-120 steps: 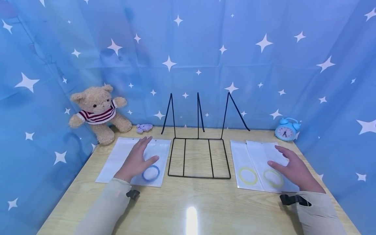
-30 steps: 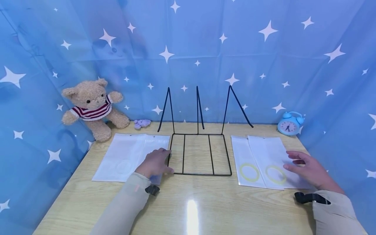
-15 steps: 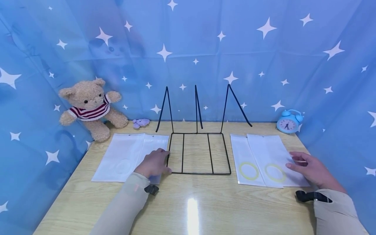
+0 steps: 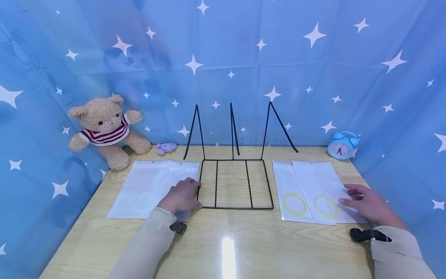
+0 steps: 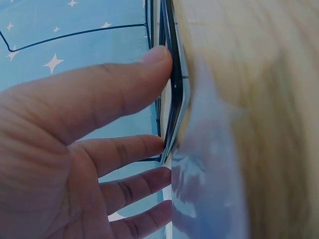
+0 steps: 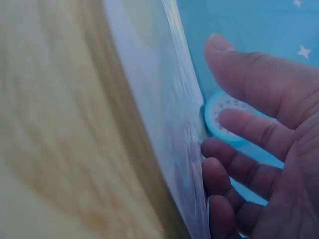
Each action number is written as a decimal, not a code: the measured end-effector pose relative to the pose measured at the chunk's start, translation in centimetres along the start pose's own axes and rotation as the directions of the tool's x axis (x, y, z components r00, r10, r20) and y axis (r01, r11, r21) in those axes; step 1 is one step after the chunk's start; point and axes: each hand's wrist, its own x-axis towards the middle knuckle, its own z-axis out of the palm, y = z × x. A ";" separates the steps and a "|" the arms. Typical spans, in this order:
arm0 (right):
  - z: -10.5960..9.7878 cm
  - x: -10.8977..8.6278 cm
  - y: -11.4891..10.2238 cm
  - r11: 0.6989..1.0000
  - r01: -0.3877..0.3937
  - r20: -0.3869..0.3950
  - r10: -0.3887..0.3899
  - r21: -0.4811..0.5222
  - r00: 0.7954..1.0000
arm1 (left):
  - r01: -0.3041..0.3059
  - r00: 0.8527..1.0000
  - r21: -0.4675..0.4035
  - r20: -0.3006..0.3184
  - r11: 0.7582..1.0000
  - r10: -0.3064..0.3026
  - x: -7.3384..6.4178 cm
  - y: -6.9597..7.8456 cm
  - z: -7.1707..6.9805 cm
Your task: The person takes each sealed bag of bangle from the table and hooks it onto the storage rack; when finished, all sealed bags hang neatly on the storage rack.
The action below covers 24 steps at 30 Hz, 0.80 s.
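A black wire rack (image 4: 216, 182) stands mid-table, with a flat barred base and three bent prongs at its back. My left hand (image 4: 179, 195) lies over the left white pouches (image 4: 150, 182), fingertips at the rack's left side. In the left wrist view, the thumb of my left hand (image 5: 65, 169) meets a black bar (image 5: 175, 94) and its other fingers stay fairly straight. Loosely bent, my right hand (image 4: 369, 204) is at the outer edge of the right white pouches (image 4: 310, 178), which bear yellow rings (image 4: 295, 194). Its fingertips touch or nearly touch the pouch edge (image 6: 184, 144).
A teddy bear (image 4: 106, 131) sits at the back left beside a small purple toy (image 4: 166, 148). At the back right is a blue alarm clock (image 4: 340, 149). Starry blue curtains (image 4: 223, 50) border the wooden table (image 4: 195, 248) on three sides.
Since four seconds ago, my left hand has moved right and down to the rack's left side. My right hand has shifted right to the pouches' edge. Over the last second both hands barely move.
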 end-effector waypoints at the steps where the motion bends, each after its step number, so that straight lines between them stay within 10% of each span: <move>1: -0.1 0.1 0.0 1.000 0.004 -0.005 -0.004 0.001 1.000 | -0.003 1.000 0.002 -0.003 1.000 0.003 0.0 0.0 0.0; 24: 0.3 0.5 -0.6 0.999 -0.039 -0.034 0.039 0.012 0.999 | -0.037 0.999 -0.008 -0.037 0.999 0.037 -0.2 -0.5 0.4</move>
